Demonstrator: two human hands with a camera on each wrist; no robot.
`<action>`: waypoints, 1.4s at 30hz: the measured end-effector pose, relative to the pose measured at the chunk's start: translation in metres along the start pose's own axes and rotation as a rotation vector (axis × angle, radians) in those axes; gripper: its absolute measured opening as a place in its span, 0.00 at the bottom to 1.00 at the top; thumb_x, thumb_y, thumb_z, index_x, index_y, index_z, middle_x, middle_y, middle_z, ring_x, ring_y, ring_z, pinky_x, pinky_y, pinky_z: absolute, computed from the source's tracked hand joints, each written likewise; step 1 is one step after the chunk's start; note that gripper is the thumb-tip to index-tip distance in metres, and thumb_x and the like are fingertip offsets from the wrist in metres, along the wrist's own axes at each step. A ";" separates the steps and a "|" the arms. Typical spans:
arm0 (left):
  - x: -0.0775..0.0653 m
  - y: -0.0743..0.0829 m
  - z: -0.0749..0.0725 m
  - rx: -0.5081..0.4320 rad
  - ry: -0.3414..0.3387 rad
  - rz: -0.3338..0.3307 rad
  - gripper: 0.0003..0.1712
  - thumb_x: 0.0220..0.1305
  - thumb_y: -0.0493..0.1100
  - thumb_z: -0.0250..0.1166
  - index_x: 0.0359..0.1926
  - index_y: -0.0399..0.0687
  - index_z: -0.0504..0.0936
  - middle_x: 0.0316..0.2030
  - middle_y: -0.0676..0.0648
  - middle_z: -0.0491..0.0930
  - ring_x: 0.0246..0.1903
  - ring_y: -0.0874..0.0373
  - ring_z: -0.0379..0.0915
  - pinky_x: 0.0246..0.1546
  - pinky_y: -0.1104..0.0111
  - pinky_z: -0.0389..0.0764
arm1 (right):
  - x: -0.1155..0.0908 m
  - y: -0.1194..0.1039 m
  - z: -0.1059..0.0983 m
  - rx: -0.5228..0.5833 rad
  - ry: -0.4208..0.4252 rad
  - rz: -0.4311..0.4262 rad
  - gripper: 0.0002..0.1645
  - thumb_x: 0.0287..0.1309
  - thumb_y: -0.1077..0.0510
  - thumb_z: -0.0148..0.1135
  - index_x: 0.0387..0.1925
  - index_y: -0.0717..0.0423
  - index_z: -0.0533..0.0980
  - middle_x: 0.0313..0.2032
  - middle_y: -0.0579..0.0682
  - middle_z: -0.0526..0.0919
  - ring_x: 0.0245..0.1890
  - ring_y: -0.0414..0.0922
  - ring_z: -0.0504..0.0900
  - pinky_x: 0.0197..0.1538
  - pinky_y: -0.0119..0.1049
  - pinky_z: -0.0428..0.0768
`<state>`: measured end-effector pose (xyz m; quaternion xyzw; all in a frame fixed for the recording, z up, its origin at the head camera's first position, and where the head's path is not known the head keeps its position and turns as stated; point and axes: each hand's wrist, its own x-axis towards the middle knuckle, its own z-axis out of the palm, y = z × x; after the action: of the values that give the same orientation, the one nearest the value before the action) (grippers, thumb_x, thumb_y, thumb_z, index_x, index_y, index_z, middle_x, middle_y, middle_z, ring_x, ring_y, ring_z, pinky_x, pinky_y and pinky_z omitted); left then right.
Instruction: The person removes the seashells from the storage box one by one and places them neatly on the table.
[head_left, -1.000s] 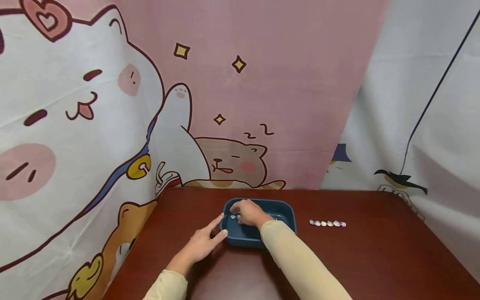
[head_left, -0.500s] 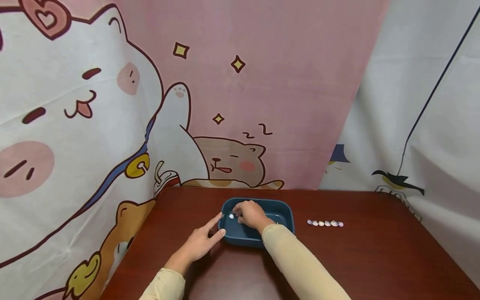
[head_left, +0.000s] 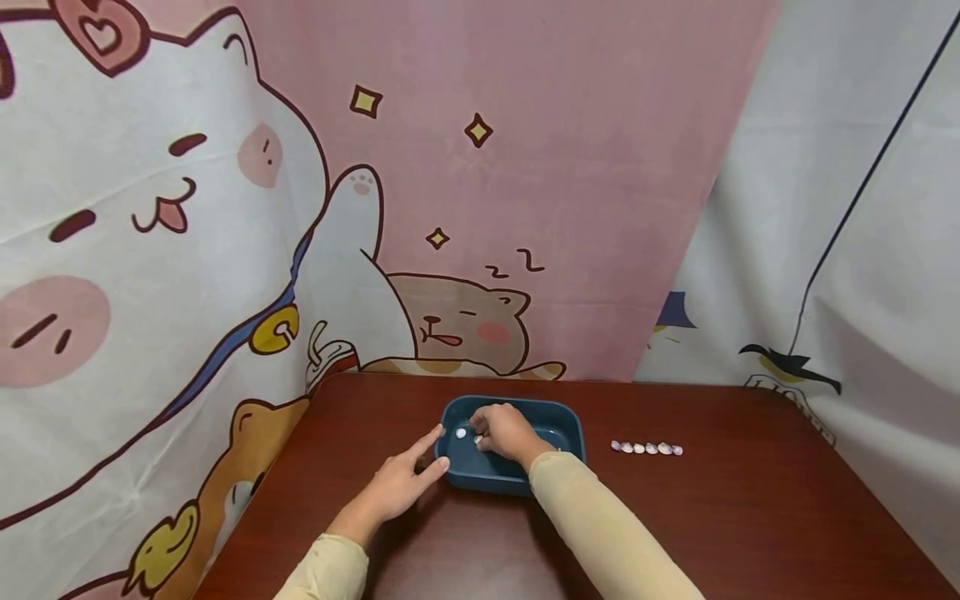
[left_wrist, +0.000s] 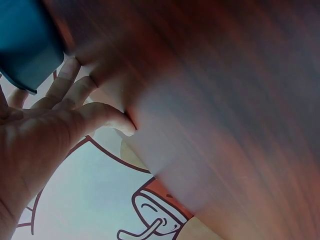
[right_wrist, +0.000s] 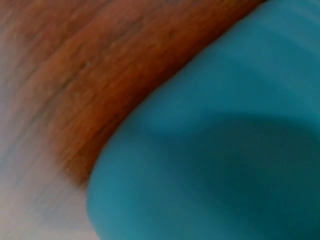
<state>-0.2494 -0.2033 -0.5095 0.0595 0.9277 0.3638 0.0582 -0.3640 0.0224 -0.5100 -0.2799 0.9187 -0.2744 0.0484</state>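
A blue basin [head_left: 495, 482] sits on the table, with my right hand [head_left: 507, 432] reaching down into its left half. Between the thumb and fingertips of that hand shows a small white shell [head_left: 478, 439]. Another small white shell [head_left: 461, 432] lies on the basin floor just left of the fingers. My left hand [head_left: 401, 483] touches the basin's left end, thumb and forefinger spread straight; the left wrist view shows its extended fingers beside the basin wall [left_wrist: 30, 45]. In the right wrist view only the blurred basin side [right_wrist: 150, 165] appears; the right hand is hidden there.
Several small whitish-purple shells [head_left: 651, 448] lie in a straight row on the reddish-brown table [head_left: 735, 500], right of the basin. A cartoon-printed curtain [head_left: 600, 208] hangs behind the table and along its sides.
My right hand has shifted slightly right within the basin, away from the shell lying there, and a white shell now shows at its fingertips. The left hand stays at the basin's end.
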 end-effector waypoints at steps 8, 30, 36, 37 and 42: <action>0.000 -0.001 0.000 -0.006 -0.004 0.000 0.40 0.78 0.68 0.58 0.84 0.71 0.60 0.65 0.38 0.83 0.63 0.40 0.81 0.64 0.32 0.75 | -0.001 0.000 0.002 -0.016 0.017 0.003 0.18 0.61 0.65 0.77 0.53 0.57 0.87 0.44 0.51 0.92 0.46 0.47 0.90 0.58 0.48 0.88; 0.002 0.001 0.000 0.020 0.019 0.032 0.40 0.79 0.67 0.57 0.84 0.68 0.59 0.71 0.38 0.78 0.67 0.35 0.78 0.65 0.30 0.73 | -0.110 0.123 -0.142 0.091 0.239 0.081 0.28 0.60 0.64 0.75 0.61 0.63 0.78 0.43 0.52 0.91 0.41 0.43 0.89 0.42 0.36 0.85; 0.002 -0.002 0.003 0.021 0.022 0.013 0.41 0.77 0.69 0.59 0.84 0.70 0.60 0.69 0.40 0.80 0.65 0.39 0.79 0.65 0.32 0.74 | -0.188 0.210 -0.170 0.091 0.243 0.313 0.33 0.63 0.61 0.75 0.65 0.68 0.73 0.46 0.57 0.90 0.42 0.43 0.87 0.38 0.31 0.82; 0.002 -0.002 0.003 0.020 0.025 0.011 0.41 0.77 0.68 0.59 0.84 0.70 0.60 0.68 0.40 0.81 0.64 0.40 0.79 0.65 0.32 0.75 | -0.195 0.218 -0.170 0.096 0.234 0.330 0.34 0.63 0.60 0.75 0.65 0.69 0.73 0.45 0.57 0.90 0.41 0.44 0.87 0.37 0.31 0.82; 0.002 -0.001 0.004 0.015 0.022 0.007 0.40 0.78 0.65 0.60 0.84 0.70 0.60 0.64 0.41 0.83 0.61 0.43 0.80 0.65 0.34 0.76 | -0.214 0.241 -0.160 0.102 0.196 0.339 0.35 0.60 0.62 0.77 0.64 0.70 0.73 0.43 0.56 0.90 0.39 0.42 0.85 0.37 0.30 0.81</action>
<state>-0.2509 -0.2012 -0.5134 0.0589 0.9307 0.3579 0.0462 -0.3406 0.3814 -0.5172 -0.0906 0.9379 -0.3343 0.0185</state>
